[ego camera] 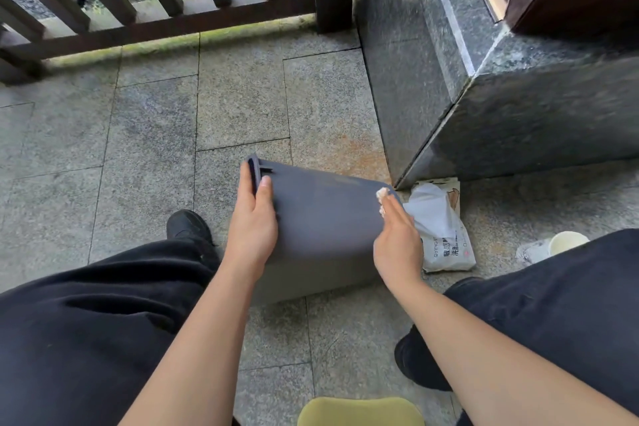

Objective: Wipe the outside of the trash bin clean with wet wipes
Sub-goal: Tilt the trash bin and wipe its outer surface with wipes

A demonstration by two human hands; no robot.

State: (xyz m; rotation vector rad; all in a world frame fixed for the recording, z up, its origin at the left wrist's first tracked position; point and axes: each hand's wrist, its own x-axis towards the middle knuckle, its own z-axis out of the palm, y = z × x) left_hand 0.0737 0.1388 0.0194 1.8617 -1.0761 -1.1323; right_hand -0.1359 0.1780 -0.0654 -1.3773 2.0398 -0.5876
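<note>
The left hand (254, 218) is gripping the open rim end of a dark grey plastic trash bin (325, 218): its fingers are hooked over the rim edge while the thumb is lying flat along the outer wall. The right hand (397, 235) is pressing a small crumpled white wet wipe (381, 195) against the bin's base end; its fingers are straight and close together on top of the wipe, whose edge is peeking out past the fingertips.

The bin is lying on its side on the grey stone-tile floor (155, 135), rim pointing left and base pointing right, between the person's knees in dark trousers. Its base end is sitting near the corner of a dark polished granite plinth (501, 107) rising at the right.

Just right of the bin's base, a white soft pack of wet wipes (446, 235) with printed lettering is lying on the floor, a sheet standing up out of its opening. Further right, a pale round cup-like item (567, 241) is partly hidden behind the right knee. A black shoe (188, 225) is resting on the tiles left of the bin. A dark wooden railing (155, 10) is running across the far side, and a yellow-green rounded object (361, 411) is showing at the near edge.
</note>
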